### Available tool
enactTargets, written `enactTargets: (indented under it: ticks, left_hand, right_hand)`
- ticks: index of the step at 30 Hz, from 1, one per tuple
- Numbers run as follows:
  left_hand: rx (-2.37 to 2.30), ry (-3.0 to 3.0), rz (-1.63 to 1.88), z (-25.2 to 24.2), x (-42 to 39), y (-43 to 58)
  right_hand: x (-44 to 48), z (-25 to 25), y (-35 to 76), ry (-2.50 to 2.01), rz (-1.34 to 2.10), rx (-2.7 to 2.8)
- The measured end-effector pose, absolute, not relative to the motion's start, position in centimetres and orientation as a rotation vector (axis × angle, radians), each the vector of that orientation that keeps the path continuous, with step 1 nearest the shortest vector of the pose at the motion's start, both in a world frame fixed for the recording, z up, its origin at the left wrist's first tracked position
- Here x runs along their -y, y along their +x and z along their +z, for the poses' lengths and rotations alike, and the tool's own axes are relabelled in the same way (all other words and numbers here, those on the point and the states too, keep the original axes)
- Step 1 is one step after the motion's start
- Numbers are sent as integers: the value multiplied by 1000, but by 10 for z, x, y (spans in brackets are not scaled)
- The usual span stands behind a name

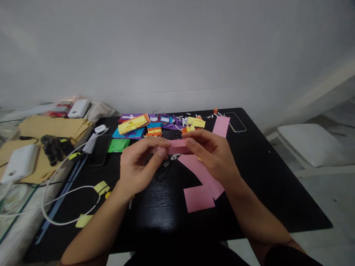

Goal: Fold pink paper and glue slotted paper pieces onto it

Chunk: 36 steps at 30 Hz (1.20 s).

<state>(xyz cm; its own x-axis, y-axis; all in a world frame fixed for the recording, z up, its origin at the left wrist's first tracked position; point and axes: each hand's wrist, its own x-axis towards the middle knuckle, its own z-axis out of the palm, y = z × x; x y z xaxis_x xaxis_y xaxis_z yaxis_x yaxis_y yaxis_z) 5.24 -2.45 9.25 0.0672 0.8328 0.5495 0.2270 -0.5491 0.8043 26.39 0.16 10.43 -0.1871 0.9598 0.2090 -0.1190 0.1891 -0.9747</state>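
Note:
A folded strip of pink paper (178, 146) is held up between both hands above the black table. My left hand (141, 162) pinches its left end between thumb and fingers. At the right end, my right hand (215, 153) grips it the same way. Beneath the hands lie scissors (163, 170) with dark handles, partly hidden by my left hand. Flat pink paper sheets (199, 199) rest on the table below my right hand, and another pink sheet (221, 126) lies farther back.
Stacks of folded coloured paper (133, 125) and white scraps (183, 121) crowd the table's back. A dark phone (100, 149), a looping white cable (51, 181) and green paper (118, 145) are on the left. A phone case (235, 122) lies back right; a white stool (307, 142) stands beyond.

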Motion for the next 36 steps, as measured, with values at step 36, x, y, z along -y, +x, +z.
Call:
enactTargets:
  ticks: [36]
  left_hand:
    - [-1411,1782,1477,92,17,46]
  right_hand:
    - [-6,103,268,-908,1099,1534]
